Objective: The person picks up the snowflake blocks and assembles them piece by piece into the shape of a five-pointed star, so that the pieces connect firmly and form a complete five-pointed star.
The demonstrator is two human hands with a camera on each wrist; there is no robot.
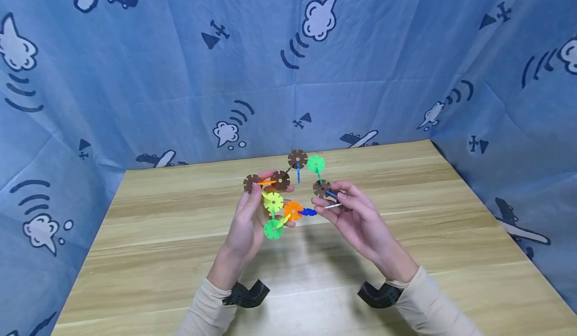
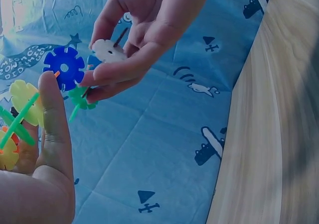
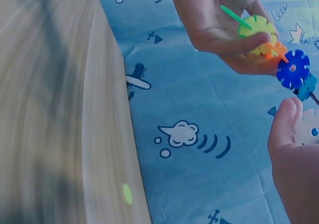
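Note:
Slotted plastic snowflake discs, joined edge to edge, form a curved chain held above the table. My left hand [image 1: 243, 221] grips its left part, with a brown disc [image 1: 251, 183], a yellow disc [image 1: 273, 202] and a green disc [image 1: 272, 229] about the fingers. An orange disc [image 1: 293, 211] leads to a dark blue disc [image 1: 309, 212], which juts toward the other hand. My right hand [image 1: 362, 221] pinches a white disc [image 2: 108, 52], joined near a brown disc [image 1: 321, 189]. At the far side, another brown disc [image 1: 297, 158] sits near a bright green disc [image 1: 316, 164].
Below both hands spreads a wood-grain table [image 1: 180, 266]. Blue printed cloth [image 1: 252, 65] hangs behind the table and along its sides. A black wrist mount [image 1: 247, 294] is strapped at the left sleeve, and another mount [image 1: 380, 295] at the right.

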